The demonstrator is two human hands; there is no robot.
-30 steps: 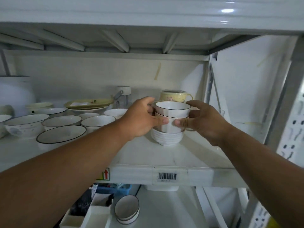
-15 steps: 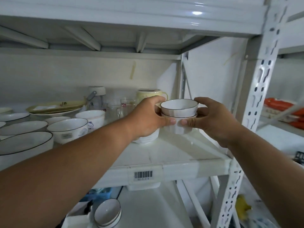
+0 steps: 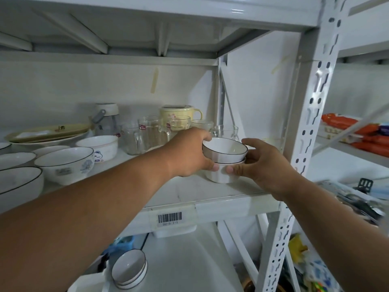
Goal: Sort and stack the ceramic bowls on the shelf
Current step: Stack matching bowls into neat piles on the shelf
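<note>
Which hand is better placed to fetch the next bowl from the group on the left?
Left, probably. The left hand holds the stacked bowls on the side nearer the blue-patterned bowl; the right hand would have to cross the stack.

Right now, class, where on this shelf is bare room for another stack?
Bare shelf lies along the front edge, between the flower-print bowl and the held bowl stack. The back is crowded with glass mugs.
</note>
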